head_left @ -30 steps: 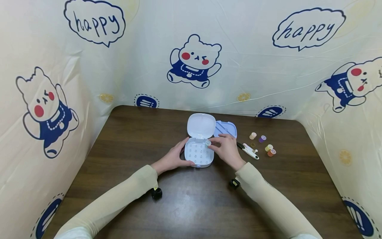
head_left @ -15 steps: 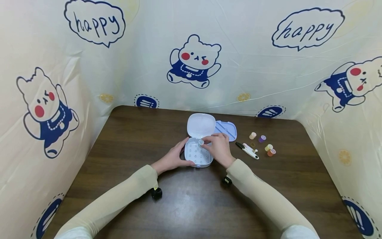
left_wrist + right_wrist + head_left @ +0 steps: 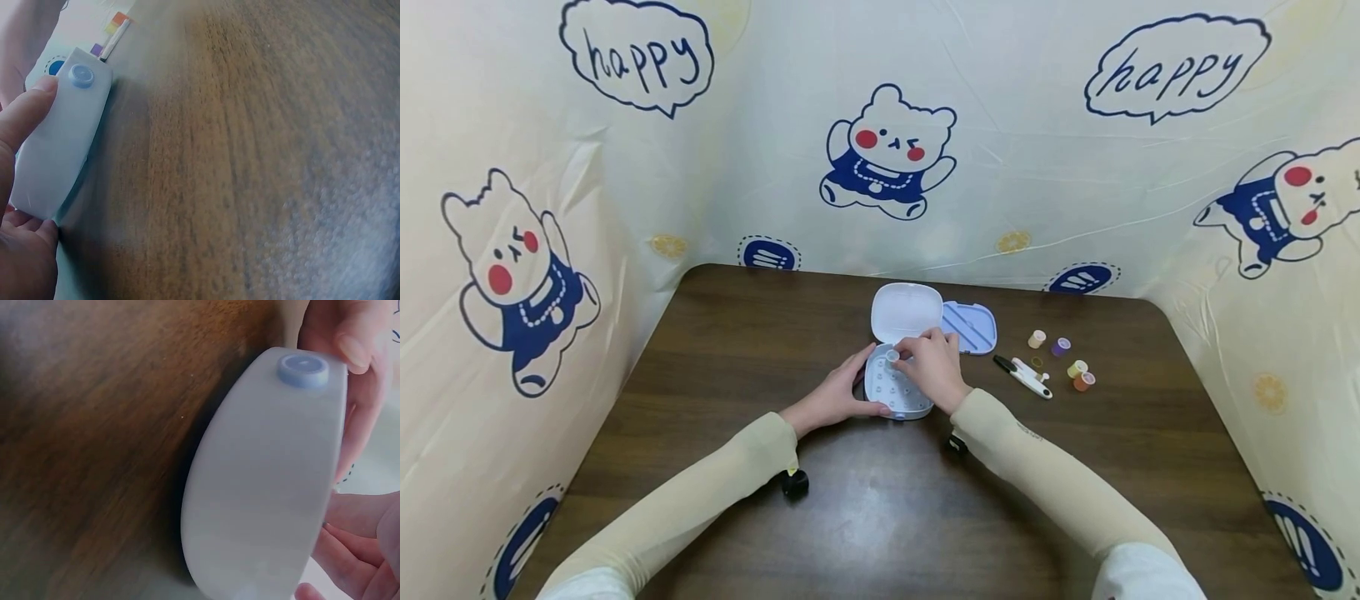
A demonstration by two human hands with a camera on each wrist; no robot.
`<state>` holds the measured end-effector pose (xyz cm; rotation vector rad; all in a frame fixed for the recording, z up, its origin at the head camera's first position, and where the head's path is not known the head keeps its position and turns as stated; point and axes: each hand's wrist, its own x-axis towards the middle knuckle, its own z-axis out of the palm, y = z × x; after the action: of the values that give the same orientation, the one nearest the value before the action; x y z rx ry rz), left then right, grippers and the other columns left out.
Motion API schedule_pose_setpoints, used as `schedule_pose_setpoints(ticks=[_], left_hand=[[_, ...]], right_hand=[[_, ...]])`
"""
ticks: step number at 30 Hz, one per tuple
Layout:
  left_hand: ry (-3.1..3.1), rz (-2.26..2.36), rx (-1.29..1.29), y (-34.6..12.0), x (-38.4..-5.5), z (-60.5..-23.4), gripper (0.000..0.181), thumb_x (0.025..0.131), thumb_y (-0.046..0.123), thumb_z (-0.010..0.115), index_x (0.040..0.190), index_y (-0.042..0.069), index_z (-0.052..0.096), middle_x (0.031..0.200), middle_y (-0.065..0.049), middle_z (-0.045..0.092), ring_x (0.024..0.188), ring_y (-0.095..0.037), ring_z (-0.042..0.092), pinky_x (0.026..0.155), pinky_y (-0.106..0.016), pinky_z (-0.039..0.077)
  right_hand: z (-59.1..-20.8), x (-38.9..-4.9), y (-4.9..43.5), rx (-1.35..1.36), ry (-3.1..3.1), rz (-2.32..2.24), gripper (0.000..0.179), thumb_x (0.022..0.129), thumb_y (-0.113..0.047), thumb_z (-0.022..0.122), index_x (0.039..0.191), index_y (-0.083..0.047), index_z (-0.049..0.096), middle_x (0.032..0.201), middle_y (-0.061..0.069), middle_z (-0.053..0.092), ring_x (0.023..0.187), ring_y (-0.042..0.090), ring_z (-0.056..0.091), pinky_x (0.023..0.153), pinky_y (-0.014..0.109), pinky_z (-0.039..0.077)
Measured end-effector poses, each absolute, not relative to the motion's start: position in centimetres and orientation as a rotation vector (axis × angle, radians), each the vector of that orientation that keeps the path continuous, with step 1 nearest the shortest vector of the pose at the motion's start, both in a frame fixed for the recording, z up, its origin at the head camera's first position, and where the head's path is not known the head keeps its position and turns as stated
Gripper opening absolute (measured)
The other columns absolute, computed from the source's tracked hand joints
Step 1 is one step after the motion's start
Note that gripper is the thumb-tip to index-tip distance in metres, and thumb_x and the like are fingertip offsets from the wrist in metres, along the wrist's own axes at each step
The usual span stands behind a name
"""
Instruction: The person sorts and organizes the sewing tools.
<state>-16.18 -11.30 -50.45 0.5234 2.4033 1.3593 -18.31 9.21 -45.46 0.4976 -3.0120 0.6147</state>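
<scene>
A small white sewing box (image 3: 898, 411) stands on the table with its lid (image 3: 907, 312) raised and rows of short pegs (image 3: 891, 390) inside. My left hand (image 3: 833, 396) grips it from the left; in the left wrist view the thumb (image 3: 28, 112) lies along the top edge near the blue button (image 3: 82, 75), and fingertips hold the far end. Over the upper left pegs, my right hand (image 3: 936, 367) pinches a whitish thread spool (image 3: 892, 356) between thumb and fingers. In the right wrist view the box wall (image 3: 262, 469) hides the spool.
Behind the right hand lies a blue slotted tray (image 3: 973, 327). Farther right are a cream spool (image 3: 1037, 338), a purple spool (image 3: 1061, 347), a yellow spool (image 3: 1077, 368) and an orange spool (image 3: 1083, 381). A slim black-and-white tool (image 3: 1024, 378) lies nearer the box.
My right hand has moved left across the box with the spool, from the upper right of the pegs to the upper left. The left hand and box have stayed in place.
</scene>
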Motion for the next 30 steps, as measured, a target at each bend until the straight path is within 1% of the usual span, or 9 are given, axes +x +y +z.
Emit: schedule_pose_setpoints(ticks=[3, 12, 19, 30], left_hand=[[2.4, 1.369, 0.538, -11.3, -16.3, -50.5, 0.115, 0.083, 0.035, 0.091, 0.167, 0.01, 0.017, 0.17, -0.016, 0.025, 0.154, -0.031, 0.031, 0.123, -0.048, 0.031], [2.413, 1.374, 0.554, -11.2, -16.3, -50.3, 0.114, 0.083, 0.033, 0.091, 0.167, 0.008, 0.018, 0.169, -0.02, 0.024, 0.153, -0.034, 0.033, 0.122, -0.049, 0.032], [2.402, 1.361, 0.533, -11.3, -16.4, -50.4, 0.115, 0.082, 0.034, 0.091, 0.168, 0.011, 0.018, 0.17, -0.017, 0.023, 0.154, -0.031, 0.032, 0.123, -0.047, 0.031], [2.423, 1.364, 0.56, -11.3, -16.3, -50.7, 0.114, 0.082, 0.034, 0.091, 0.167, 0.009, 0.019, 0.17, -0.016, 0.024, 0.154, -0.031, 0.032, 0.124, -0.049, 0.029]], right_hand=[[-45.4, -18.5, 8.9, 0.504, -3.016, 0.593, 0.019, 0.091, -0.025, 0.083, 0.107, -0.014, 0.082, 0.094, -0.002, 0.079, 0.105, 0.027, 0.055, 0.093, 0.049, 0.034], [-45.7, -19.2, 8.1, 0.536, -3.004, 0.537, 0.017, 0.091, -0.026, 0.083, 0.103, -0.014, 0.082, 0.091, -0.003, 0.079, 0.099, 0.026, 0.054, 0.089, 0.048, 0.034], [-45.8, -19.4, 7.6, 0.516, -3.049, 0.54, 0.017, 0.092, -0.026, 0.082, 0.104, -0.014, 0.082, 0.09, -0.002, 0.079, 0.098, 0.025, 0.053, 0.089, 0.046, 0.033], [-46.0, -19.4, 7.2, 0.507, -3.064, 0.505, 0.017, 0.092, -0.027, 0.082, 0.104, -0.014, 0.082, 0.091, -0.001, 0.078, 0.1, 0.025, 0.053, 0.09, 0.046, 0.033]])
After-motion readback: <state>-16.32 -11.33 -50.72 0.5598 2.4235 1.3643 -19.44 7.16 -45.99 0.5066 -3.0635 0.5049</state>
